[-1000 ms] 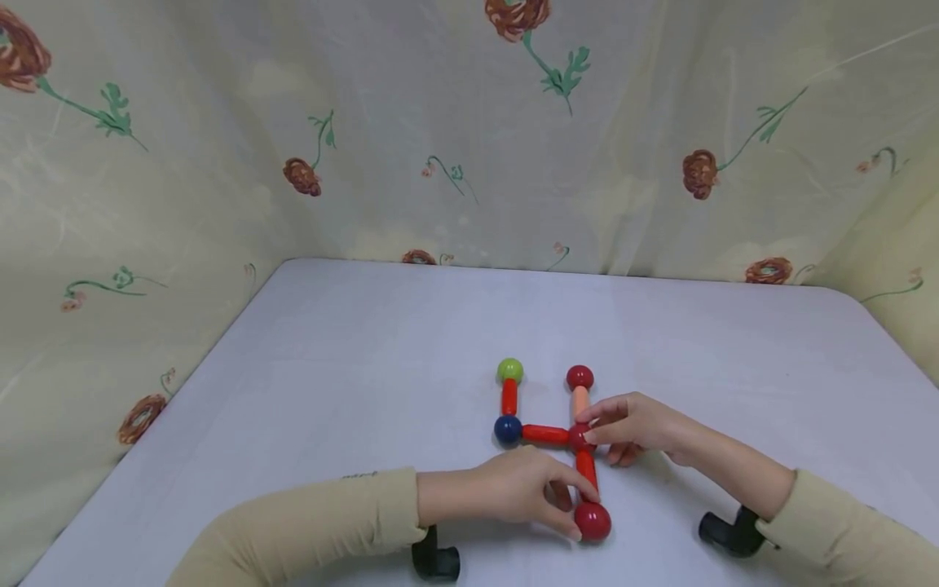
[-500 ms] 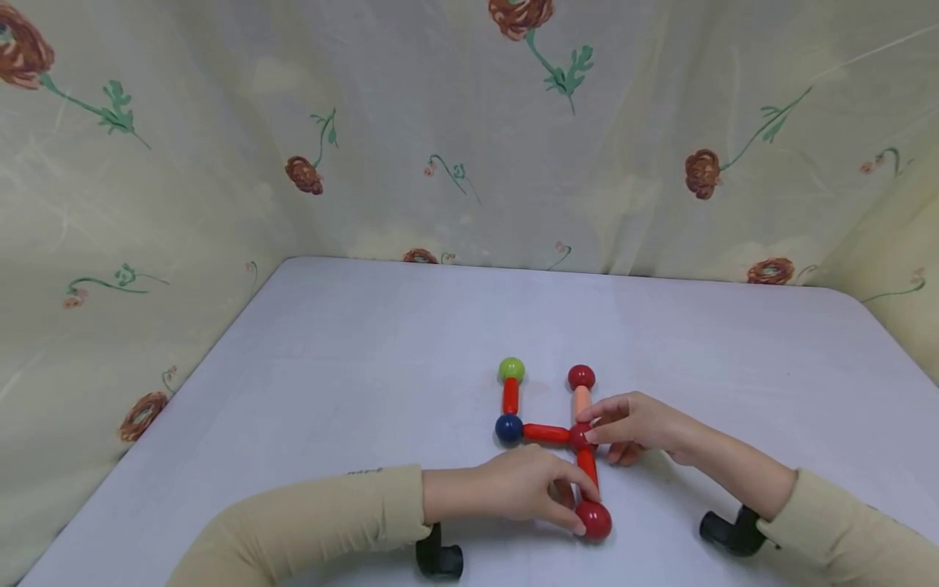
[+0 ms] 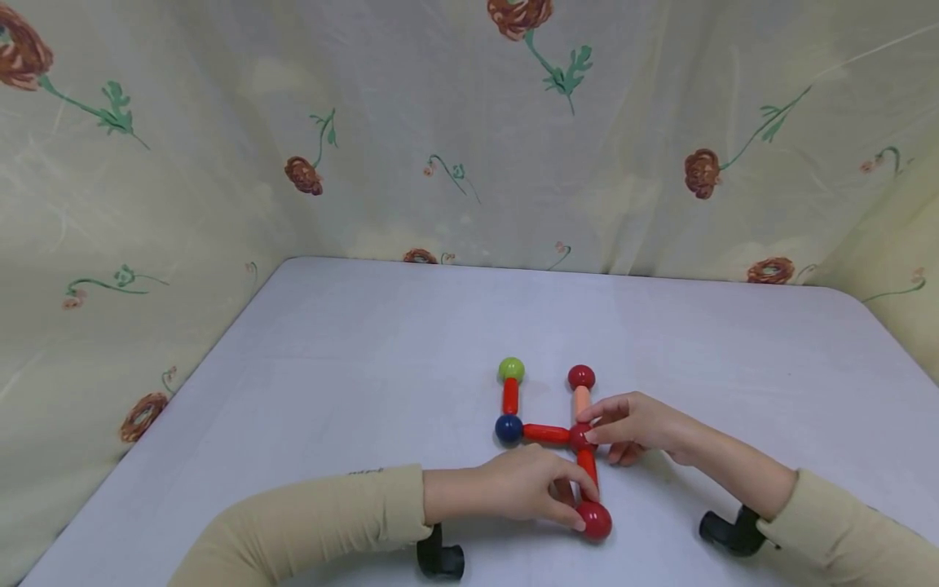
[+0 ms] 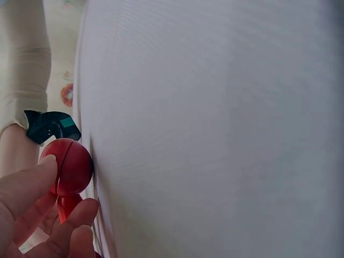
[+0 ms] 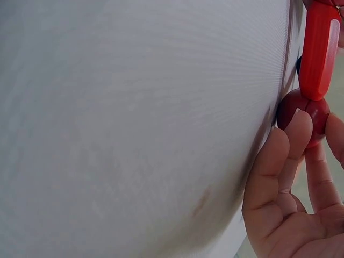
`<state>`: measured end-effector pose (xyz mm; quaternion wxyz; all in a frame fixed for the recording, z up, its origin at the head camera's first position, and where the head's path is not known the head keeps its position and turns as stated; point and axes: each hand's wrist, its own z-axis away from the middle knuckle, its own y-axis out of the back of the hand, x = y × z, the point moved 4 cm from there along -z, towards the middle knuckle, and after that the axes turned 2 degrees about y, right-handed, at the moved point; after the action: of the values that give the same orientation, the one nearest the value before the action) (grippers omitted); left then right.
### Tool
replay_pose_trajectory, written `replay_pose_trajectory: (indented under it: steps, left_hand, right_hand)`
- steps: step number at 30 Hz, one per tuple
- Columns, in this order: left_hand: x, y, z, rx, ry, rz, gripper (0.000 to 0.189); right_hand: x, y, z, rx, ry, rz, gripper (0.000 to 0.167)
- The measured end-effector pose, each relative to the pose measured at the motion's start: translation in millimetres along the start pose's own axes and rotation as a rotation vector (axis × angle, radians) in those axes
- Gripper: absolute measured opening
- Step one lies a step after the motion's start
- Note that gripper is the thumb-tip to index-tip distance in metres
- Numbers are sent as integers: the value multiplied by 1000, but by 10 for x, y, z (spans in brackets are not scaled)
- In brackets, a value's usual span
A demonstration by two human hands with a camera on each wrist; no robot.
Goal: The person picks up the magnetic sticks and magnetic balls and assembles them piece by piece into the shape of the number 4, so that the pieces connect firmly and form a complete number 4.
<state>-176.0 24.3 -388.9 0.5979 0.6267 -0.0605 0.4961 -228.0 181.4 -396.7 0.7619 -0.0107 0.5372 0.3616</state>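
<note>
Balls and rods are joined flat on the table. My left hand pinches the near red ball between thumb and fingers; the left wrist view shows the thumb on that red ball. A red rod runs from it to the middle red ball, which my right hand pinches. In the right wrist view, fingertips lie around this red ball. From the middle ball, a peach rod leads to a far red ball, and another red rod leads left to a blue ball.
Beyond the blue ball, a red rod ends in a green ball. The white tabletop stretches to a flowered curtain at the back. Black wrist devices hang below both sleeves.
</note>
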Motion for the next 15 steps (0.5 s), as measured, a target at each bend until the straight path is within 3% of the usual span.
replay_pose_trajectory:
  steps: [9,15]
  left_hand:
    - [-6,-2,-11,-1,1,16,30]
    - [-31,63,18,28,41,57,30]
  right_hand:
    - [20,11,-11,2,-16,8,40]
    - [14,0,-15,6,-10,7,39]
